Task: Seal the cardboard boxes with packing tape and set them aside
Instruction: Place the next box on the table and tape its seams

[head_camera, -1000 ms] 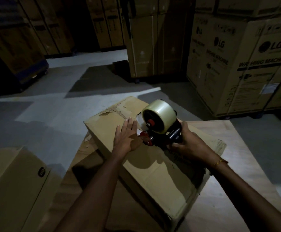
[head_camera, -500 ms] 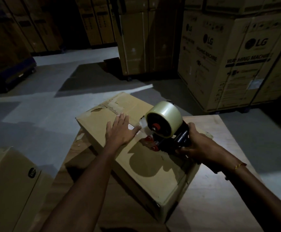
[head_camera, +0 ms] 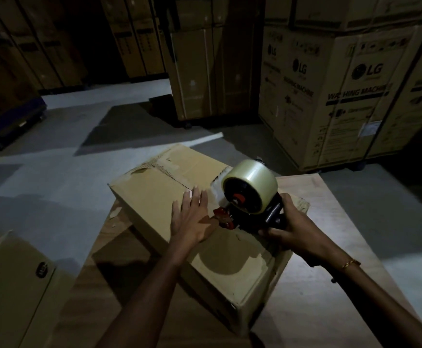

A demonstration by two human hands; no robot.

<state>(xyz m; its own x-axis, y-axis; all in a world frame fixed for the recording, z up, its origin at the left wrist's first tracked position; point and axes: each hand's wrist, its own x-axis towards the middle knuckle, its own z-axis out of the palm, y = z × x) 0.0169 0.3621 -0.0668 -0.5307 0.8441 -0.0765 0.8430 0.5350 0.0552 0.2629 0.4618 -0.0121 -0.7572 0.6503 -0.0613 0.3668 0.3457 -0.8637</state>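
Observation:
A long brown cardboard box (head_camera: pixel 154 197) lies diagonally on a wooden table (head_camera: pixel 318 285). Old torn tape marks its far end. My left hand (head_camera: pixel 192 219) presses flat on the box top along the centre seam, fingers straight. My right hand (head_camera: pixel 290 229) grips the black handle of a tape dispenser (head_camera: pixel 247 197) that carries a big roll of clear tape. The dispenser's red front end sits on the box top just right of my left hand. A strip of clear tape runs from the roll toward the far end of the box.
Another cardboard box (head_camera: pixel 11 285) stands at the lower left beside the table. Large printed washing machine cartons (head_camera: pixel 343 96) are stacked at the right, and tall cartons (head_camera: pixel 200 71) stand behind. Grey floor (head_camera: pixel 54 146) stretches to the left and beyond.
My right hand has drawn the tape dispenser along the box top toward me, laying out more tape. My left hand has slid slightly nearer along the seam, staying flat.

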